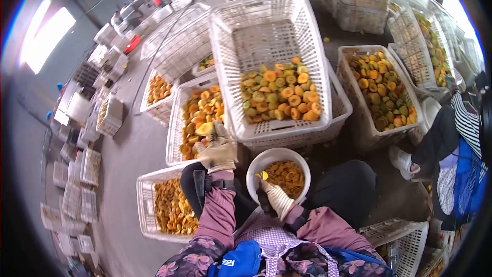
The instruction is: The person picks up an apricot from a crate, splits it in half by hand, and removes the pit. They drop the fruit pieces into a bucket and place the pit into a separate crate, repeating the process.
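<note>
My left hand [218,150], in a pale glove with dark fingertips, reaches over a white crate [175,132] of halved orange-yellow fruit. Its fingers are spread, and a bright yellow fruit half [204,129] lies right at the fingertips. My right hand [277,200], gloved the same way, is closed over the near left rim of a white bucket [253,166] between my knees. From its fingers sticks a small tool with a yellow end [264,175]; the rest of it is hidden in the grip. Brown-orange pits or scraps [287,177] fill the bucket's lower part.
A large white crate [318,66] of fruit halves tilts towards me on another crate. Left of my leg stands a crate of brownish-orange pieces [171,205]. At right are another fruit crate [379,90] and a seated person [451,159]. Stacked crates [356,0] stand behind.
</note>
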`<state>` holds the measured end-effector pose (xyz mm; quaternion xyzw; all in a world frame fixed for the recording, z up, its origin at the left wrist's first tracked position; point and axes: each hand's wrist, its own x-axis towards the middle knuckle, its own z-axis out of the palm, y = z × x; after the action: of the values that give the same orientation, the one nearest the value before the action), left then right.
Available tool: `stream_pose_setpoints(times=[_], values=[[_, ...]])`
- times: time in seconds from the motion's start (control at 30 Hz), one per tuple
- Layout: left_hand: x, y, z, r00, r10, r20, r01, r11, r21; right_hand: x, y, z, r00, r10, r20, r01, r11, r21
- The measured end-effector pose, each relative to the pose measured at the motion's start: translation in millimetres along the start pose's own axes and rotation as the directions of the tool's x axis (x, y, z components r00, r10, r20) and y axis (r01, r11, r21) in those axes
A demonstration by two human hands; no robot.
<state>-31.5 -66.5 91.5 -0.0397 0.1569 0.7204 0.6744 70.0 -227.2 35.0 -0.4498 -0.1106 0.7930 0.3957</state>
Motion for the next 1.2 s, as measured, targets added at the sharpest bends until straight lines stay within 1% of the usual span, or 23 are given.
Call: stream_pose_setpoints(times=[0.03, 0.1, 0.13, 0.2, 0.23, 0.27, 0.33, 0.4, 0.5, 0.53, 0.6, 0.63, 0.67, 0.7, 0.73, 0.83, 0.87, 0.97, 1.03, 1.07, 1.13, 1.17, 1.2], values=[[13.8, -20.8, 3.6, 1.0, -0.022, 0.001, 0.022, 1.0, 0.005, 7.0, -3.0, -2.7, 0.995, 0.085, -0.056, -0.079, 0.992, 0.097], [53.0, -52.2, -9.1, 0.934, -0.264, 0.239, 0.107, 0.849, 0.517, 21.1, -3.2, -7.5, 0.993, -0.005, -0.115, 0.023, 0.988, 0.153], [79.0, -68.7, -22.5, 0.862, -0.408, 0.299, 0.073, 0.685, 0.725, 29.7, -3.9, -11.4, 0.992, -0.051, -0.118, 0.071, 0.983, 0.169], [236.4, -127.2, -150.6, 0.635, -0.72, 0.28, -0.105, 0.278, 0.955, 65.2, 12.5, -23.6, 0.97, -0.117, -0.213, 0.156, 0.972, 0.177], [187.9, -142.8, -97.4, 0.607, -0.763, 0.22, -0.587, -0.244, 0.772, 78.0, 15.0, -26.9, 0.938, -0.181, -0.295, 0.237, 0.957, 0.169], [133.4, -158.3, -38.2, 0.576, -0.802, 0.159, -0.817, -0.557, 0.149, 74.5, 8.5, -25.3, 0.942, -0.188, -0.278, 0.234, 0.962, 0.143], [172.0, -180.5, -102.6, 0.707, -0.669, 0.229, -0.695, -0.717, 0.052, 56.6, -9.5, -20.2, 0.964, -0.08, -0.252, 0.148, 0.954, 0.26], [152.7, -181.3, -87.6, 0.793, -0.578, 0.192, -0.606, -0.782, 0.147, 55.0, -11.9, -22.0, 0.961, -0.091, -0.26, 0.156, 0.957, 0.243], [135.0, -161.1, -71.9, 0.79, -0.592, 0.159, -0.594, -0.676, 0.437, 48.9, -17.7, -24.5, 0.964, -0.015, -0.266, 0.08, 0.969, 0.235], [136.3, -160.0, -80.0, 0.778, -0.603, 0.178, -0.606, -0.642, 0.47, 58.4, -12.2, -26.9, 0.921, -0.079, -0.381, 0.163, 0.967, 0.193], [106.2, -145.9, -77.7, 0.72, -0.543, 0.432, -0.664, -0.358, 0.656, 53.7, -12.2, -41.5, 0.941, -0.199, -0.274, 0.258, 0.946, 0.197], [88.9, -138.5, -75.4, 0.763, -0.535, 0.364, -0.457, -0.047, 0.888, 64.0, -11.9, -47.0, 0.861, -0.371, -0.349, 0.433, 0.894, 0.116], [70.3, -132.5, -74.3, 0.776, -0.557, 0.296, -0.164, 0.276, 0.947, 74.5, -12.8, -50.5, 0.745, -0.53, -0.405, 0.59, 0.807, 0.028], [50.0, -130.7, -75.2, 0.808, -0.55, 0.212, 0.182, 0.574, 0.798, 60.9, -19.9, -47.2, 0.726, -0.616, -0.307, 0.602, 0.784, -0.149], [32.4, -127.2, -76.7, 0.804, -0.579, 0.135, 0.468, 0.757, 0.455, 61.2, -18.6, -59.3, 0.78, -0.561, -0.278, 0.524, 0.828, -0.201], [0.5, -94.5, -80.2, 0.852, -0.524, -0.011, 0.424, 0.677, 0.602, 68.6, -14.1, -51.5, 0.672, -0.717, -0.186, 0.704, 0.696, -0.142], [-1.9, -93.3, -87.5, 0.853, -0.52, -0.044, 0.48, 0.751, 0.453, 69.9, -6.2, -57.4, 0.695, -0.693, -0.192, 0.68, 0.72, -0.137], [-12.2, -72.6, -96.9, 0.854, -0.519, 0.0, 0.467, 0.768, 0.439, 80.4, 5.6, -68.2, 0.695, -0.692, -0.195, 0.665, 0.722, -0.19], [-8.2, -78.6, -133.7, 0.811, -0.553, 0.19, 0.493, 0.822, 0.286, 88.7, 8.8, -78.2, 0.715, -0.683, -0.149, 0.694, 0.72, 0.031], [-11.9, -72.5, -130.1, 0.807, -0.558, 0.193, 0.498, 0.819, 0.284, 86.0, 9.4, -71.0, 0.711, -0.687, -0.153, 0.698, 0.716, 0.027], [-22.8, -63.2, -124.5, 0.856, -0.259, 0.448, -0.125, 0.737, 0.664, 78.4, 11.1, -59.7, 0.651, -0.727, -0.218, 0.696, 0.686, -0.213], [-23.8, -55.9, -112.9, 0.824, -0.551, 0.13, 0.493, 0.811, 0.315, 84.7, 10.0, -84.2, 0.749, -0.639, -0.174, 0.623, 0.769, -0.145], [-40.4, -39.4, -92.9, 0.881, -0.404, 0.246, 0.202, 0.792, 0.577, 77.8, 12.2, -66.7, 0.649, -0.758, -0.066, 0.649, 0.597, -0.472]])
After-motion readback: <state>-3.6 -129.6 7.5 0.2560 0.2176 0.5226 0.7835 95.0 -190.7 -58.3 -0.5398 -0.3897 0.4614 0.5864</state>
